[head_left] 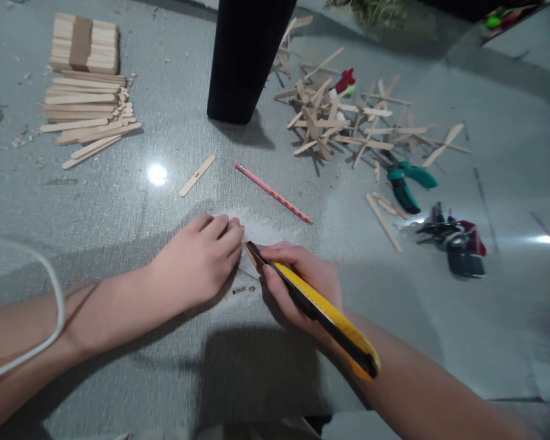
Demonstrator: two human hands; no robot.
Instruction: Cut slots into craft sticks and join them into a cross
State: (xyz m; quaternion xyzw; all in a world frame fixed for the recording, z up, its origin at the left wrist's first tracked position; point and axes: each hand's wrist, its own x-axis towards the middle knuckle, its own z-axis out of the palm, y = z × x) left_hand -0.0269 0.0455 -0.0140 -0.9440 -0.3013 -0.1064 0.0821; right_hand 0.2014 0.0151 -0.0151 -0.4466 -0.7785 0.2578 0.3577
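My right hand [297, 281] grips a yellow and black utility knife [321, 305], its front end angled up and left. At the knife's tip a wooden craft stick [249, 250] shows between my two hands. My left hand [201, 256] is closed, with its fingertips curled down at that stick; most of the stick is hidden under the fingers. Beneath both hands lies a clear ruler [245, 288] with small black print. Just beyond my left hand a notched craft stick [197, 176] rests on the table, and a pink pencil [275, 194] lies to its right.
A banded bundle of craft sticks [105, 46] and a loose pile of sticks [87, 116] are at far left. A black upright block [247, 61] stands at the back. Crossed sticks [321, 116], green-handled pliers [406, 183] and black clips [462, 247] lie right. A white cable [57, 293] crosses my left forearm.
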